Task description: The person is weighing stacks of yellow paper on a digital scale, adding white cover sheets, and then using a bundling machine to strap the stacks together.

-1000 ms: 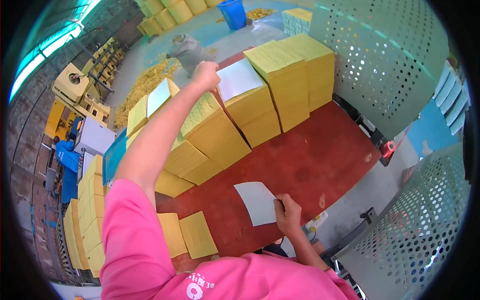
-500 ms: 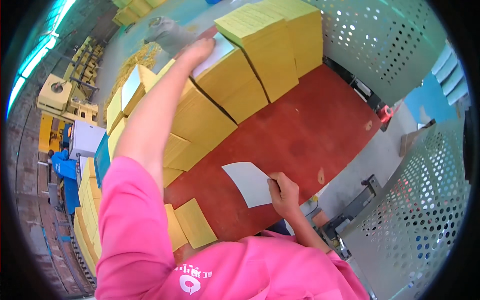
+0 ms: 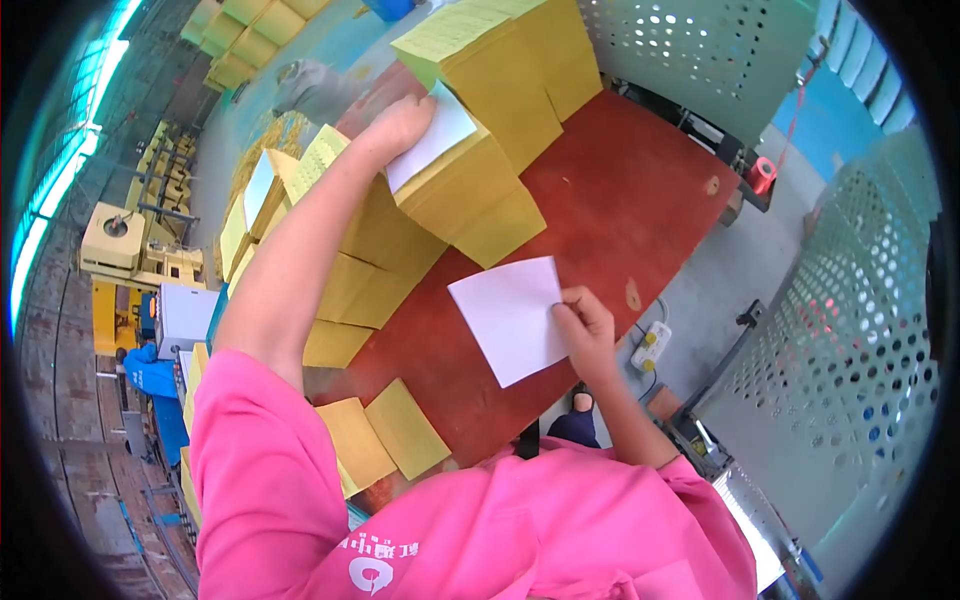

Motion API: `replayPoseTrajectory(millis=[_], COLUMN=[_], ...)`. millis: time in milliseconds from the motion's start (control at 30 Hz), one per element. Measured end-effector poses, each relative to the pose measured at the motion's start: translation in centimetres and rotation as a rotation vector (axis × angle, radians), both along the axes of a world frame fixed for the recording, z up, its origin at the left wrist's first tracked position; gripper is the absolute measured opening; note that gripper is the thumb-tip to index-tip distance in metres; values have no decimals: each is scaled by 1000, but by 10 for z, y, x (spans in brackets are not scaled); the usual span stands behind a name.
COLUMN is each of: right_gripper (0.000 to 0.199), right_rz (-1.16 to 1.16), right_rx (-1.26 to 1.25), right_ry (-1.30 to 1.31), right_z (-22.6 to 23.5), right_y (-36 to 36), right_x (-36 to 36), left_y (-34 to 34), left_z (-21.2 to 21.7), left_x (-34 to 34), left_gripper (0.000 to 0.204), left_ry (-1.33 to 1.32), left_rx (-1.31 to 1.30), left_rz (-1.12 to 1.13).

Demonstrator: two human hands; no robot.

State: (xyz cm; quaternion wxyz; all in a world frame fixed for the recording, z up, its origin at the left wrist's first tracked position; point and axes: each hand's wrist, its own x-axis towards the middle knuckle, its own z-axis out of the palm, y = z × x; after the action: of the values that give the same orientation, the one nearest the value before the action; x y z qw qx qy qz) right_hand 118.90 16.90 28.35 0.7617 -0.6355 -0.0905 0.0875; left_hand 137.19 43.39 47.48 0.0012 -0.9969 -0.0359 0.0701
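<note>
Paper point(image 3: 508, 322), 1 loose white sheet, is in the R hand point(image 3: 590, 325), over the near part of the red desk point(image 3: 620, 200); fingers clamped on its R edge, thumb on top. Can't tell if its far edge touches the desk. L hand point(image 3: 402, 122) is up at the far L side of a yellow stack point(image 3: 480, 200), on/against the white top sheet point(image 3: 437, 138); its fingers are mostly hidden, so can't tell if apart or gripping. Taller yellow stacks point(image 3: 500, 85) stand R of that one, w/ more yellow blocks point(image 3: 390, 225) to its L, partly behind the L forearm. 2 flat yellow pcs point(image 3: 408, 430) lie side by side nr the desk's near L edge. Power strip point(image 3: 652, 345) on floor, R of desk; perforated panel point(image 3: 800, 430) further R.
</note>
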Motion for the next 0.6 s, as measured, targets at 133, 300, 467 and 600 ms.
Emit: replayPoseTrajectory(millis=[133, 300, 467, 600], right_gripper=[9, 9, 8, 18], right_rz=[65, -64, -38, 48], right_rx=[700, 719, 895, 926], right_ry=[381, 531, 706, 779], right_z=[0, -18, -68, -55], right_y=[-36, -77, -72, -53], right_x=[-21, -73, -131, -160], left_y=[-2, -76, -105, -117], left_z=[-19, -2, 11, 18], left_x=[-30, -111, -206, -252], left_gripper=[36, 34, 38, 51], left_ry=[-176, -158, -66, -317], left_rx=[-32, -420, -430, -287], left_rz=[-154, -178, -499, -700])
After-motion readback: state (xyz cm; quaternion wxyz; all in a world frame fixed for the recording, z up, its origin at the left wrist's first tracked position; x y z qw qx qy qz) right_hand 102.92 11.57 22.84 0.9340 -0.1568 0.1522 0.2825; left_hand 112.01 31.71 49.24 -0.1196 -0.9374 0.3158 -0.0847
